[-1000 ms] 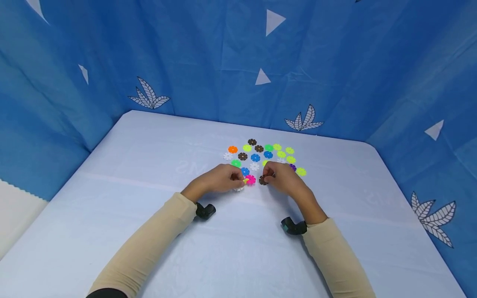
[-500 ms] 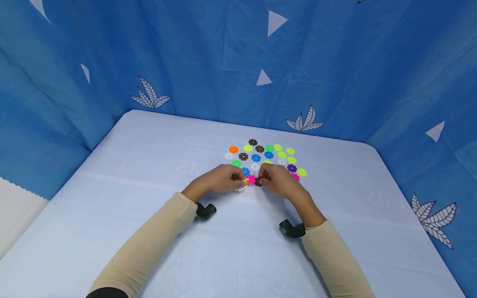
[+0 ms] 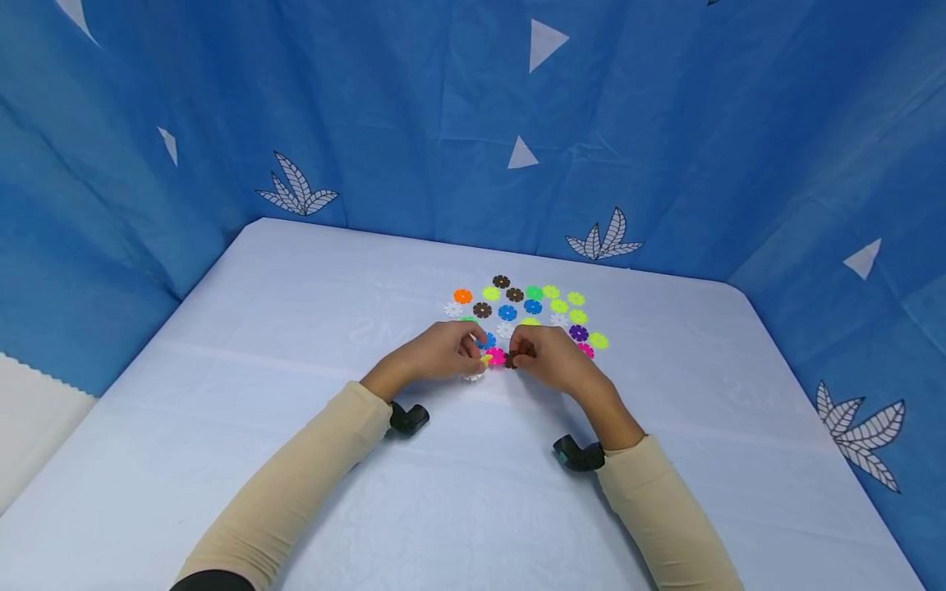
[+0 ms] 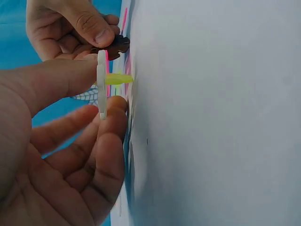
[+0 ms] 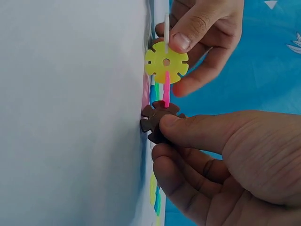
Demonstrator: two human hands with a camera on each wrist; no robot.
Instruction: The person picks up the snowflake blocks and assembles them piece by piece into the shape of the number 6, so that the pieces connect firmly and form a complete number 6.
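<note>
Notched plastic discs form a joined row between both hands: white, yellow, pink and brown. My left hand pinches the white disc at its end, its thumb against the face and the other fingers spread loosely. With thumb and fingers, my right hand grips the brown disc, which meets the pink disc's edge. The fingers cover part of the brown disc, so how deep the two notches sit cannot be told.
Loose discs lie flat beyond the hands, among them orange, purple, blue and several yellow-green ones. The white-covered table ends at a blue patterned curtain.
My right hand has moved left, bringing the brown disc against the pink one. The left hand's fingers have spread and lifted somewhat, while that hand stays in place.
</note>
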